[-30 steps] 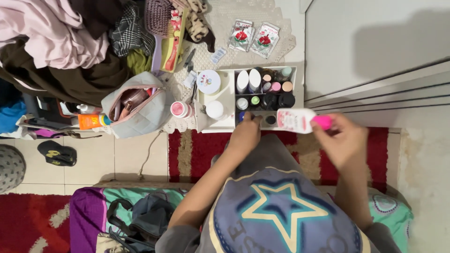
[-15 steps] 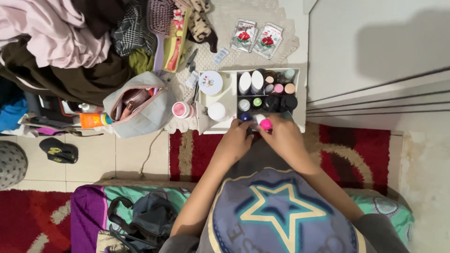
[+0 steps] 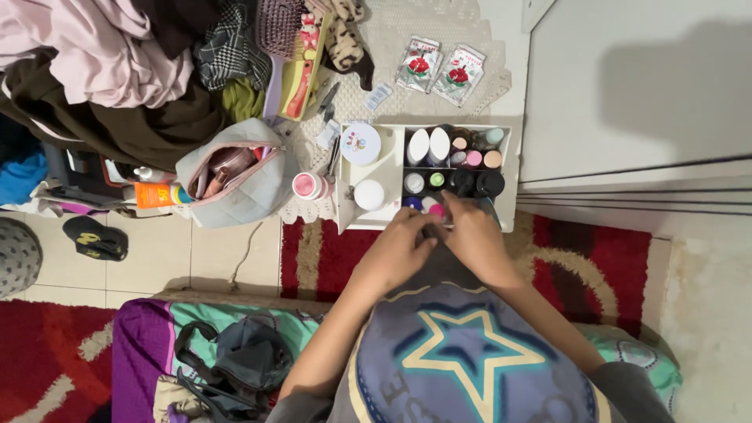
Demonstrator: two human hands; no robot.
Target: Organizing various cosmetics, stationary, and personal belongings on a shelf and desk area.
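A white divided organizer (image 3: 505, 168) stands on a lace mat, packed with several bottles and jars. A white bottle with a pink cap (image 3: 436, 210) stands upright in its front compartment. My right hand (image 3: 476, 239) has its fingers around that bottle from the right. My left hand (image 3: 398, 249) is beside it, fingers curled at the organizer's front edge and touching the right hand. The fingertips of both hands hide the bottle's body.
A round white jar (image 3: 361, 143) and a white cap (image 3: 369, 194) sit in the organizer's left section. A pink-lidded jar (image 3: 307, 186), an open grey pouch (image 3: 235, 176), an orange tube (image 3: 155, 194), two sachets (image 3: 439, 70) and piled clothes (image 3: 102, 70) lie around. A white cabinet door (image 3: 642, 94) stands right.
My right hand brought the pink-capped bottle from the right, turned it upright and lowered it into the front compartment. My left hand stayed at the organizer's front edge.
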